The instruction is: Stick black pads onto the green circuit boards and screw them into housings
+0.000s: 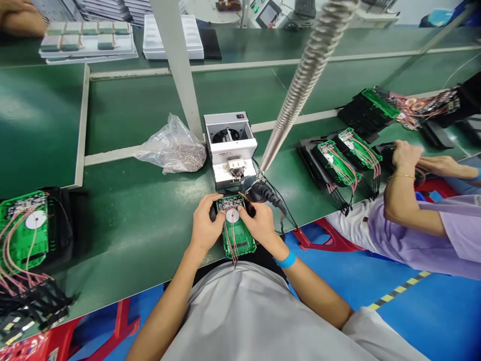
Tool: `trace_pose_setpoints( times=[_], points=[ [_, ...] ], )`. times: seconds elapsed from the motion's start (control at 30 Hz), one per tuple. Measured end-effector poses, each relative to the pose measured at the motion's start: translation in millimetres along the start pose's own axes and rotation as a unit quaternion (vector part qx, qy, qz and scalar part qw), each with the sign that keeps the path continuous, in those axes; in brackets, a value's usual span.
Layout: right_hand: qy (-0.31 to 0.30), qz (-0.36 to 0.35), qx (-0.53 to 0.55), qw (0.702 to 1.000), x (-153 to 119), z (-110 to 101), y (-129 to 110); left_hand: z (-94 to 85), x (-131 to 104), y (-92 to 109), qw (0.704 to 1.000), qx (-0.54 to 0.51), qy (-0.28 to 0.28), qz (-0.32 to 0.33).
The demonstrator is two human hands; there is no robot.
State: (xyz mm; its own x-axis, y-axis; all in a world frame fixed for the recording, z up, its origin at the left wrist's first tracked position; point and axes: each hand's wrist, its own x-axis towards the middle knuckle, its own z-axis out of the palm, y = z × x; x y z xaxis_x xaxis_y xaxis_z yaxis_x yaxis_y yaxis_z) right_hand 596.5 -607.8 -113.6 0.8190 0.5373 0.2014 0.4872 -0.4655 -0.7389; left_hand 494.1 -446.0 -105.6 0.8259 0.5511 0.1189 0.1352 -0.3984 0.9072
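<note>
A green plastic housing (244, 236) with a small circuit board, a white disc and pink wires lies at the table's front edge before me. My left hand (208, 220) grips its left side, thumb bent over the top near the board. On the opposite side my right hand (260, 220) holds the same housing, its thumb close to the white disc. Just beyond stands a grey screw feeder (230, 148). A black-handled electric screwdriver (263, 193) hangs by the housing's upper right corner; its tip is hidden from me.
A plastic bag of small screws (180, 150) sits left of the feeder. Wired green housings (26, 230) are stacked at far left, with more (338, 163) at right. A co-worker's hands (408, 155) work there. A flexible metal hose (304, 75) slants down overhead.
</note>
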Motion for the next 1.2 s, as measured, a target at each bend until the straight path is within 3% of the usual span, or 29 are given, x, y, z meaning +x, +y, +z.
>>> trace_pose_setpoints(
  times=[0.1, 0.37, 0.47, 0.8, 1.2],
  points=[
    [-0.001, -0.008, 0.001, 1.0, -0.5, -0.2, 1.2, -2.3, 3.3, 1.9, 0.999, 0.03, 0.009, 0.008],
    [-0.037, 0.058, -0.009, 0.998, -1.5, -1.4, -0.2, 0.7, -2.8, 3.8, 0.998, 0.044, 0.031, 0.033],
    [-0.041, 0.051, -0.005, 0.998, -1.2, -2.0, 0.6, 1.3, -6.4, 1.6, 0.995, 0.064, 0.031, 0.064],
    [-0.019, -0.038, -0.018, 0.999, 1.2, -2.6, 6.8, 3.0, -9.8, -2.1, 0.993, 0.091, 0.025, 0.07],
    [-0.052, 0.011, -0.029, 0.998, 2.8, -4.2, 5.5, 3.3, -9.0, -7.1, 0.992, 0.103, 0.022, 0.062]
  ],
)
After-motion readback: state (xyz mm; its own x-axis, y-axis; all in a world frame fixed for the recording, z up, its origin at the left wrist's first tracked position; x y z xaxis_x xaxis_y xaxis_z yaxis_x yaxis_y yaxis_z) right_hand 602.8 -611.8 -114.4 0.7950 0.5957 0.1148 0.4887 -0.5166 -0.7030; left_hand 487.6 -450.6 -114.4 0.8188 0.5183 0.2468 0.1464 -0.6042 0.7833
